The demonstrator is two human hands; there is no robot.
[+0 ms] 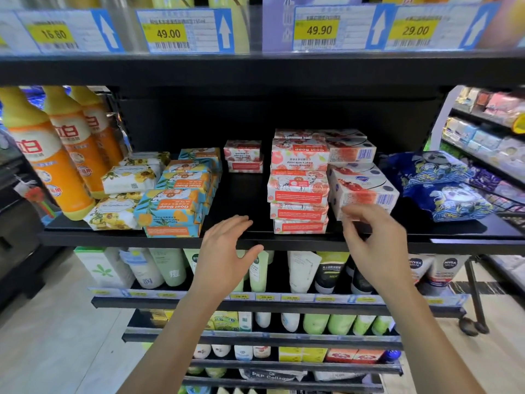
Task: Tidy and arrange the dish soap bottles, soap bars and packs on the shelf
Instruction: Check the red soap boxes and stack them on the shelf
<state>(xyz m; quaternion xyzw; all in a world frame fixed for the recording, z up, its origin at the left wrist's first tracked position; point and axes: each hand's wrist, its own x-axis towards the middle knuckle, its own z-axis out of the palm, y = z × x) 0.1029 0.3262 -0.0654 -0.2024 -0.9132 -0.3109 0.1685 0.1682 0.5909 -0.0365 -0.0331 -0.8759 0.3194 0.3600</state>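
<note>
Black shelf [85,237], wide, dark at the back.

At the shelf's left end: orange bottles [48,166], upright, in a row running to the back.

At the shelf's right end: blue packs [443,183], lying one over another, a little crumpled.

Right of the shelf's middle: red stack [298,189] of soap boxes, several high, the lowest box close to the shelf's front edge.

Left of the shelf's middle: blue boxes [176,206] with yellow fruit print, piled in a row from front to back, touching one another.

Over the shelf's front edge, near the middle: left hand [224,245], palm down, fingers straight and a little spread, holding nothing.

Further right along the same edge: right hand [375,240], fingers bent, fingertips [350,213] at the lower front edge of the white boxes [360,189]. Pinching or only touching, cannot tell.

These white boxes: piled toward the shelf's right, touching the red stack, the front one blurred.

On the shelf's left part, between bottles and blue boxes: flower bars [127,177] in white wrap, piled unevenly.

At the shelf's back, in the middle: small red boxes [243,156], one on the other, apart from the rest.
</note>
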